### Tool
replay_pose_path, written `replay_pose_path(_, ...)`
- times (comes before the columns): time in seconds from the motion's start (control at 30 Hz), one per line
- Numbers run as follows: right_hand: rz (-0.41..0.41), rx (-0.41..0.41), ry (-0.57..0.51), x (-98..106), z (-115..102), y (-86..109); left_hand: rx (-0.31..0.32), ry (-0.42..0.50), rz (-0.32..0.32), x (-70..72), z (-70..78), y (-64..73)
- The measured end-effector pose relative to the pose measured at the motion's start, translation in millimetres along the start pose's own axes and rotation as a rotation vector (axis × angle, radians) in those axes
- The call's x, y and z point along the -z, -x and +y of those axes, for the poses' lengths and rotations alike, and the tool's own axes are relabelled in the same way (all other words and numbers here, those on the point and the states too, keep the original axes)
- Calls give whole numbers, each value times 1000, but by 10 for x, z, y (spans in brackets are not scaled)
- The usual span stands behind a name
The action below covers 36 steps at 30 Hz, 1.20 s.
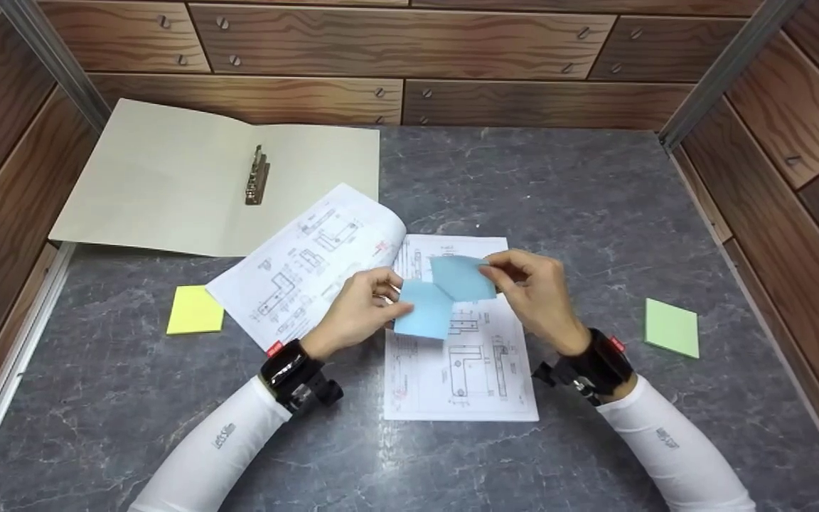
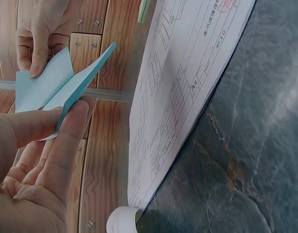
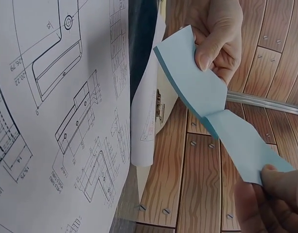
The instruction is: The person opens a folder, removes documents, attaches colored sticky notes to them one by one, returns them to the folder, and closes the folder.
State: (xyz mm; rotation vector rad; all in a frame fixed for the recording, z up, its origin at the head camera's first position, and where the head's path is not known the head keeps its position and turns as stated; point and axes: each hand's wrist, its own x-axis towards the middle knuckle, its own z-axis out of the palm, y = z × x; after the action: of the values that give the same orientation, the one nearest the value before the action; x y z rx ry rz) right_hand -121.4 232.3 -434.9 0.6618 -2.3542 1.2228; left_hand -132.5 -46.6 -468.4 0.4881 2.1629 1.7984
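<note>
Blue pad (image 1: 424,313) is held up over the drawings (image 1: 463,395), near the middle of the counter (image 1: 594,199). At the far left, a folder (image 1: 161,178) lies spread open, its metal clip (image 1: 257,178) by the fold. Nearer, also on the left, lies a yellow pad (image 1: 193,313), its right side against the corner of a turned page (image 1: 303,267). That page slants left from the drawings, curls along its right side and overlaps the folder's near edge. The left hand (image 1: 352,313) has the blue pad pinched at its left side, thumb on top and fingers beneath. To the pad's right, a lifted blue sheet (image 1: 463,277) bends away, meeting the pad at its edge. The right hand (image 1: 541,299) pinches the sheet's right end between thumb and fingers, closed down to the paper's thickness. Farther right, well apart from the drawings, a green pad (image 1: 671,328) lies on the counter.
</note>
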Motion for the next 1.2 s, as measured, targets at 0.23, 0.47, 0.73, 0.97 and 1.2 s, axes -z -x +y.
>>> replay_pose_path(0.23, 61, -25, 21, 47, 21, -27, 1, -36, 3, 77, 26, 113)
replay_pose_path(0.47, 114, -11, 41, 146, 86, -20, 4, -68, 28, 246, -6, 234)
replay_pose_path(0.73, 102, -14, 64, 191, 136, 34, 11, -98, 51, 610, 3, 453)
replay_pose_path(0.97, 103, -40, 52, 190, 161, 60, 78, -190, 128, 943, 67, 701)
replay_pose_path(1.2, 96, -27, 66, 202, 171, 72, 127, -273, 210, 1219, 46, 982)
